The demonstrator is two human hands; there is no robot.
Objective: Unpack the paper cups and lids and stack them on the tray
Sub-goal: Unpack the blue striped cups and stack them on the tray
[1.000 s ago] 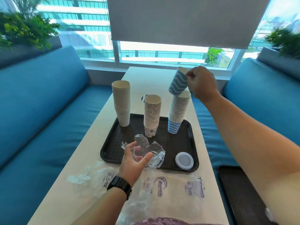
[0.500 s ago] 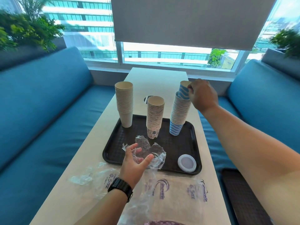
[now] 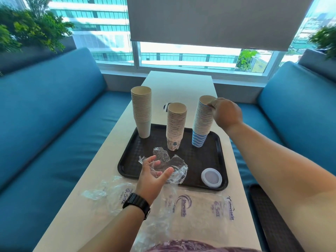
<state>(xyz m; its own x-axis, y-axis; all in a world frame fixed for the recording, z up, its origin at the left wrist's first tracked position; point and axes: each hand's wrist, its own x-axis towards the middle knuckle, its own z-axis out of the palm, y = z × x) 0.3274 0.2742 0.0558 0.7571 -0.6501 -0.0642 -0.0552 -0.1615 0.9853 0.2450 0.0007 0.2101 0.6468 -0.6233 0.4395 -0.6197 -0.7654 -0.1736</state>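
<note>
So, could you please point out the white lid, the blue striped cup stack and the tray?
white lid (image 3: 211, 178): head view, its centre.
blue striped cup stack (image 3: 202, 122): head view, mid-stack.
tray (image 3: 222, 151): head view, right rim.

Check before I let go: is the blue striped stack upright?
Nearly upright: the blue striped stack leans slightly, base flat on the tray.
</note>
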